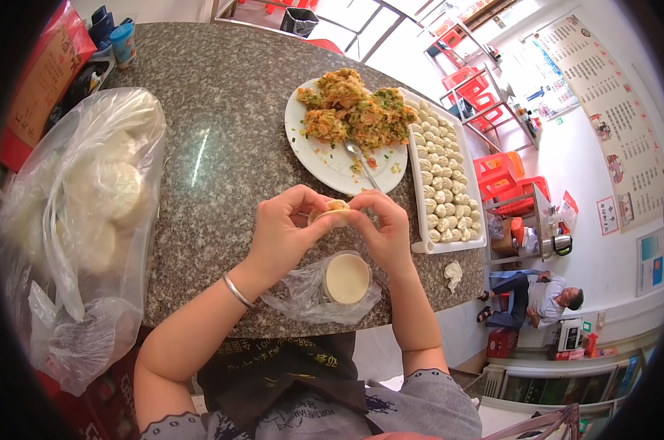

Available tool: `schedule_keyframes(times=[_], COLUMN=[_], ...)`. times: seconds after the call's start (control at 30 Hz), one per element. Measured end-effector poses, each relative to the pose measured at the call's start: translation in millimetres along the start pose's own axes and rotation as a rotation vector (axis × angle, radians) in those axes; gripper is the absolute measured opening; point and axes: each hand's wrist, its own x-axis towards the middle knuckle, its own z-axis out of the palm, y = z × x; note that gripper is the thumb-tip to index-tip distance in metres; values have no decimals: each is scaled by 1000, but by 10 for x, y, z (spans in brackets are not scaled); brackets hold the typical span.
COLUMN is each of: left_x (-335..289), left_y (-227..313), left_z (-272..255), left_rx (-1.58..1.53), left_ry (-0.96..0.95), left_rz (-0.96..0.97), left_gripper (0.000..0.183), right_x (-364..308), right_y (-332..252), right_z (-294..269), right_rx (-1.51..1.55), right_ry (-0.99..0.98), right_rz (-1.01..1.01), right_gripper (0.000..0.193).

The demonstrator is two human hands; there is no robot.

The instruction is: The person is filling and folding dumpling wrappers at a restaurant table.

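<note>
Between the fingertips of both hands is a small dumpling (336,206), its dough wrapper folded up around some orange filling. My left hand (291,220), with a silver bangle on the wrist, pinches its left side. The right side is pinched by my right hand (381,224). Just beyond them lies a white plate (313,158) with a mound of chopped orange and green filling (354,110) and a metal spoon (361,163). Below my hands, a stack of round dough wrappers (346,279) rests on a clear plastic bag (302,297).
A white tray (424,248) of pleated dumplings (443,176) stands at the right edge of the speckled stone table (207,103). On the left sits a large plastic bag (90,220) of round pale dough pieces. A crumpled tissue (453,275) lies near the tray. A person (533,297) sits farther right.
</note>
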Motion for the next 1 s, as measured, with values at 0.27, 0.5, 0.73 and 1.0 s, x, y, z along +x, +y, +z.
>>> schedule_keyframes(times=[0.27,0.5,0.73,1.0], left_x=[-1,-3,8,-6], left_y=[-102,-11,-104,-77], left_z=[17,-6,2,21], left_rx=[-228,-44,-211,-195], left_ry=[-91,-39,-67,-92], left_rz=[103,-24,-21,-14], left_gripper=[13,14,15,12], right_x=[11,-9,-21,-10], right_y=[21,7,28,3], right_z=[-55,-16,-60,-26], right_rx=[157,-32,61,30], right_ry=[-14,18,5,2], right_rz=[165,51,161,90], right_gripper=[6,7,8,6])
